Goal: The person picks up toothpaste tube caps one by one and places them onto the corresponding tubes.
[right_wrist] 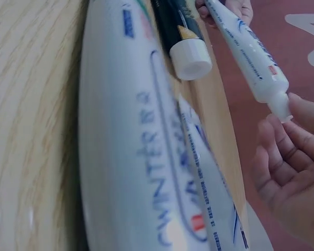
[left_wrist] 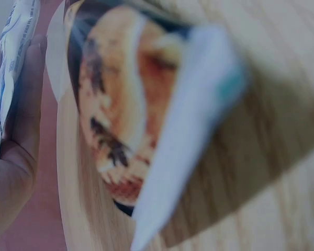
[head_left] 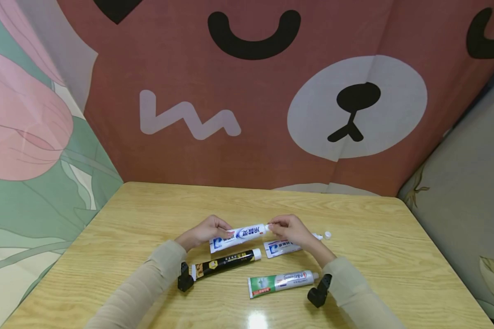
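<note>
My left hand (head_left: 209,229) grips the flat tail of a white and blue toothpaste tube (head_left: 249,233), holding it raised over the table. At its other end, my right hand (head_left: 291,228) pinches the small white cap (right_wrist: 280,106) between thumb and fingers. Beneath the right hand lies a second white and blue toothpaste tube (head_left: 281,248), partly hidden by that hand. A black toothpaste tube (head_left: 226,262) with a white cap rests in front of the left hand. Closer to me lies a green and white toothpaste tube (head_left: 281,282).
On the wooden table (head_left: 148,214), a small loose white cap (head_left: 327,235) sits by the second tube's nozzle. A reddish cloth with a bear face (head_left: 251,160) hangs behind the table's far edge. Black wrist cameras (head_left: 320,291) hang low near the tubes.
</note>
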Demonstrator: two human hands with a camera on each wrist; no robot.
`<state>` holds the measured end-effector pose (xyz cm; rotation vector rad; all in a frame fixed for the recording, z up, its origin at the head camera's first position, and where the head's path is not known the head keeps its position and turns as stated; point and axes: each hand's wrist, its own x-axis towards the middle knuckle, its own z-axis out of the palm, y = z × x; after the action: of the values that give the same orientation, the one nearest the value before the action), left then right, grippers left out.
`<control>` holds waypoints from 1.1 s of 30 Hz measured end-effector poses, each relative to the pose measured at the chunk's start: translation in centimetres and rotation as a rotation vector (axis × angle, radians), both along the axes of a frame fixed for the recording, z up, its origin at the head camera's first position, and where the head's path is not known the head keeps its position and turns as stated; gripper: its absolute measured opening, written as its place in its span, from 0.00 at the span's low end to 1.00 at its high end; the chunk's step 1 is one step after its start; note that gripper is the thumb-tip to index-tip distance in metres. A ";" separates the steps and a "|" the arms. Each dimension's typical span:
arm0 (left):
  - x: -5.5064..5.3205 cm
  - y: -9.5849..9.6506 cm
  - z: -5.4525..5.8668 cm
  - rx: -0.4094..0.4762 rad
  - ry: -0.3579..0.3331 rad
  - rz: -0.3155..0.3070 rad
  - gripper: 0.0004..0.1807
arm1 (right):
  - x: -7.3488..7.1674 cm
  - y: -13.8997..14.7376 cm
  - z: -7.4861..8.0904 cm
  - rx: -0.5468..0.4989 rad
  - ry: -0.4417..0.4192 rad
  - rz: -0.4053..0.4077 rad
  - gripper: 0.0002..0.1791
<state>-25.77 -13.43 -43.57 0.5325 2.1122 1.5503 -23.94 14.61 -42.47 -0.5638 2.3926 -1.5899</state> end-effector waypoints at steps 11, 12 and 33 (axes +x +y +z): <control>0.2 0.3 0.3 0.000 0.011 0.016 0.12 | -0.1 0.1 0.0 -0.073 -0.075 -0.089 0.12; 0.2 0.4 0.3 -0.008 0.013 0.022 0.12 | -0.1 0.1 0.0 -0.074 -0.073 -0.089 0.11; -0.1 1.3 0.3 -0.144 0.091 0.068 0.11 | -0.9 -0.1 -0.2 -0.060 -0.138 -0.148 0.10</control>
<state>-25.89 -12.10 -43.22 0.4942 2.3121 1.4208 -24.82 14.49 -42.62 -0.2827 2.3381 -1.7056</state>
